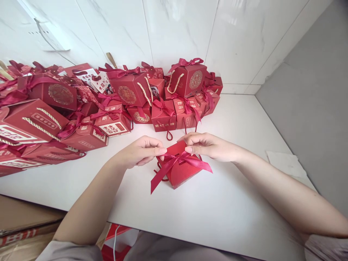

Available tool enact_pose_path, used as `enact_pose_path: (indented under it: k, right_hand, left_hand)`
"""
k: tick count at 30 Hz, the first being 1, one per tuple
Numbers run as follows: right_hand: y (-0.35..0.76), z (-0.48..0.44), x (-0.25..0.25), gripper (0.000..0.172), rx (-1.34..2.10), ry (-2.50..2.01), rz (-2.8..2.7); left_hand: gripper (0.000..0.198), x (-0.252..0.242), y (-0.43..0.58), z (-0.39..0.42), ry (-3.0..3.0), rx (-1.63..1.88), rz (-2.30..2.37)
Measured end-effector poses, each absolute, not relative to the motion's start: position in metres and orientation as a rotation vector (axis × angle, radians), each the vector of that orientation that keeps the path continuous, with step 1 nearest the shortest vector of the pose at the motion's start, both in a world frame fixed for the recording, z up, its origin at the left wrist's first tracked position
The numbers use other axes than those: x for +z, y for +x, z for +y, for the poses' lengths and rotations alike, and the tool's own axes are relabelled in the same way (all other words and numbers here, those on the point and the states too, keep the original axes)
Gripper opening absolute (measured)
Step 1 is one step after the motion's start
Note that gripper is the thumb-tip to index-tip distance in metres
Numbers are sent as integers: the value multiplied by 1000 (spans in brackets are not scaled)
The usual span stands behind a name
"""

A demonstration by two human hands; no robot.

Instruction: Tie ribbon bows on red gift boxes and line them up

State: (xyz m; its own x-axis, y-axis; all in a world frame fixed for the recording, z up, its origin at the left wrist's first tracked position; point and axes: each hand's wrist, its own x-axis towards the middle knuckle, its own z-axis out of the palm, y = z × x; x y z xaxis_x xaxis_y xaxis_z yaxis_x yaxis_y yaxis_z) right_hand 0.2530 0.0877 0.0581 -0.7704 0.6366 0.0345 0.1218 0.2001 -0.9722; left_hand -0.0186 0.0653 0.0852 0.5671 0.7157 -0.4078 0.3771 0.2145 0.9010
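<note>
A small red gift box (pixel 185 172) stands on the white table in front of me, with a dark pink ribbon (pixel 166 171) tied in a bow on its top and twisted red cord handles at its sides. My left hand (pixel 144 151) pinches the ribbon's loop at the left of the bow between thumb and fingers. On the other side, my right hand (pixel 204 145) has its thumb and fingers closed on the ribbon at the bow's right, beside the raised top flap. The fingertips hide parts of both loops.
Many red gift boxes (pixel 163 115) with bows and rope handles are stacked along the wall, from far left to centre. A white sheet (pixel 286 164) lies at the table's (pixel 152 208) right edge. Cardboard (pixel 24 214) sits below left.
</note>
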Motion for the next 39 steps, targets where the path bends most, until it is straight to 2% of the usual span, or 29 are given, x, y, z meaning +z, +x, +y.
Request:
enact_pose_path:
  k: [4, 7, 10, 12, 15, 20, 25, 31, 35, 39]
  right_hand:
    - [252, 86, 60, 36, 1544, -722, -2065]
    - [250, 80, 62, 27, 1485, -740, -2032]
    - [249, 73, 69, 23, 1200, -868, -1978]
    - [254, 71, 76, 26, 1090, -978, -2015]
    - [264, 71, 87, 40, 1263, -1142, -2164]
    - [276, 73, 97, 44, 1632, -1192, -2279]
    - [275, 71, 97, 37, 1750, -1132, -2199]
    - [275, 70, 95, 33, 1658, -1040, -2190]
    - [274, 68, 96, 26, 1688, -921, -2129]
    - [274, 65, 97, 9, 1660, -856, -2211]
  left_hand:
    - [39, 89, -21, 64, 1492, 245, 1045]
    - [36, 89, -22, 64, 1553, 239, 1044]
    - [36, 90, -21, 63, 1587, 236, 1062]
    - [39, 91, -19, 62, 1612, 228, 1064]
    - [43, 93, -17, 60, 1638, 240, 1064]
    - [32, 93, -16, 59, 1654, 234, 1041]
    - [40, 94, -13, 58, 1713, 278, 1158]
    - [47, 92, -14, 58, 1764, 306, 1128]
    - [38, 91, -16, 61, 1780, 350, 1099]
    - [34, 92, -21, 63, 1729, 273, 1087]
